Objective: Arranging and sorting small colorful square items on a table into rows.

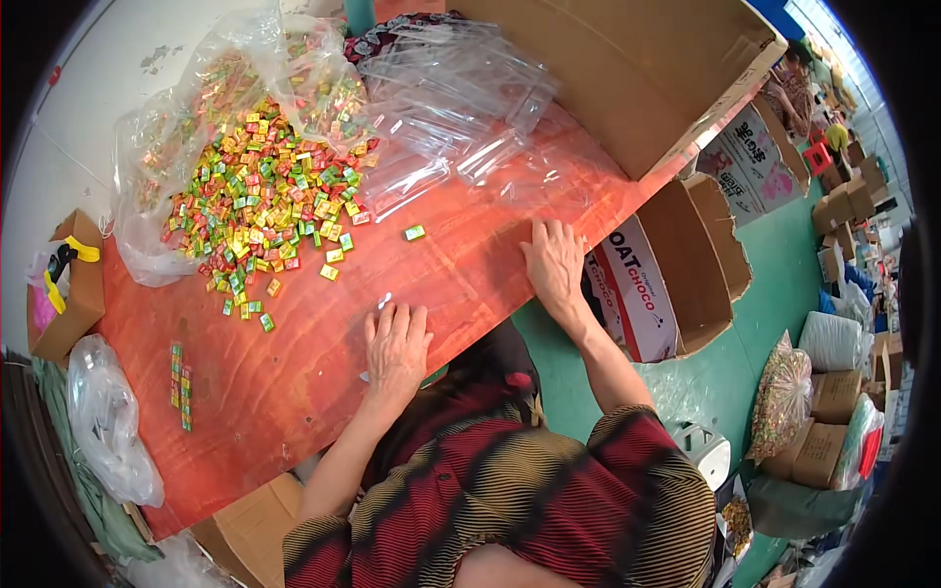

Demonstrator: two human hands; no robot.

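Left hand [397,345] lies palm down near the front edge of a red-stained wooden table [284,382], fingers slightly apart and bent; a small white piece [384,300] shows at the fingertips, and whether anything lies beneath the palm I cannot tell. Right hand [555,260] rests palm down by the same edge, fingers loosely spread, nothing visible between them. Nearest item: a single green wrapped candy [414,232], lying apart on the tabletop between the hands and the main heap. The heap of wrapped candies [274,196], in red, yellow and green, spills from a clear plastic bag [147,181] at the far left. Right of it, clear plastic packaging [461,88] is piled loosely. A row of candies [181,387] lies near the left end. Table surface: streaked, worn grain. A large cardboard box [627,78] stands at the far right corner. Left side: small carton [74,294] and crumpled plastic bag [108,421]. Right side: an open printed carton [637,289] beside the table; green floor [569,363]; a bulging clear sack [784,402] next to stacked brown cartons [833,397]. White wall [127,64] behind; another person [792,93] in the background.
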